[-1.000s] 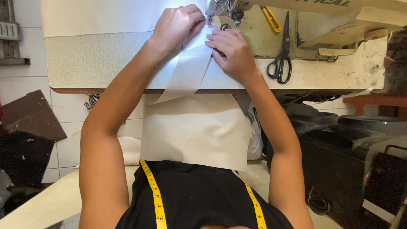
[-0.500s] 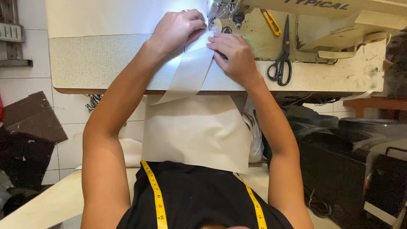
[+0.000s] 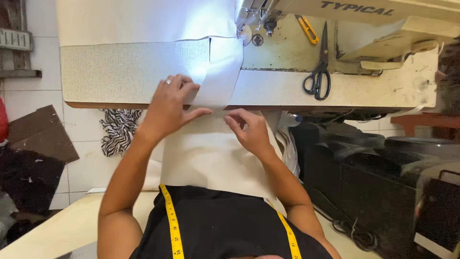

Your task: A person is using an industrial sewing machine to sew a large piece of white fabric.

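A strip of cream fabric (image 3: 218, 76) runs from the sewing machine's needle area (image 3: 261, 21) down over the table's front edge onto my lap. My left hand (image 3: 170, 103) lies flat on the strip at the table edge, fingers spread, a ring on one finger. Just below the edge, my right hand (image 3: 249, 129) pinches the fabric between thumb and fingertips. A larger cream fabric piece (image 3: 143, 19) covers the back of the table. A yellow tape measure (image 3: 172, 220) hangs around my neck over a black top.
Black scissors (image 3: 318, 72) and a yellow utility knife (image 3: 306, 29) lie on the machine bed to the right. The speckled tabletop (image 3: 120, 69) shows at left. A striped black-and-white cloth (image 3: 117, 129) hangs under the table. Dark boxes and cables crowd the right floor.
Both hands have drawn back from near the needle to the table's front edge. The fabric strip now lies straighter along the table, and the view has shifted slightly.
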